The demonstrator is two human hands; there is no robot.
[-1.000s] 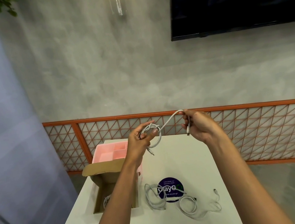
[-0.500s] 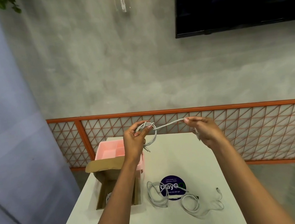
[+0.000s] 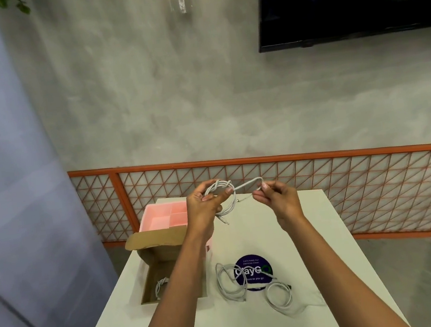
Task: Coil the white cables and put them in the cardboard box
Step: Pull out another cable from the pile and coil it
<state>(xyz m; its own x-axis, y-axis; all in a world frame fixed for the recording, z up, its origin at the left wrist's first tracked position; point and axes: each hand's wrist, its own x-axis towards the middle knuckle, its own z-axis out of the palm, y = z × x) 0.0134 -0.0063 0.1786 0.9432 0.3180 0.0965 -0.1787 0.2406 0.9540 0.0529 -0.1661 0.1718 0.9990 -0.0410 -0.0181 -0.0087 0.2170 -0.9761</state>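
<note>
Coil (image 3: 219, 184) sits gripped in the left hand (image 3: 203, 207); right of the coil, the right hand (image 3: 280, 199) pinches its loose tail (image 3: 246, 184).

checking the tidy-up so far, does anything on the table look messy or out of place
Only the loose white cables: they sprawl tangled over the purple sticker on the table, outside the cardboard box. Nothing looks damaged or spilled.

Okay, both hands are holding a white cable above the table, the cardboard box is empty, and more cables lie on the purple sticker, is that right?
Not empty: the head view shows a coiled white cable already lying in the cardboard box. The rest holds.
</note>
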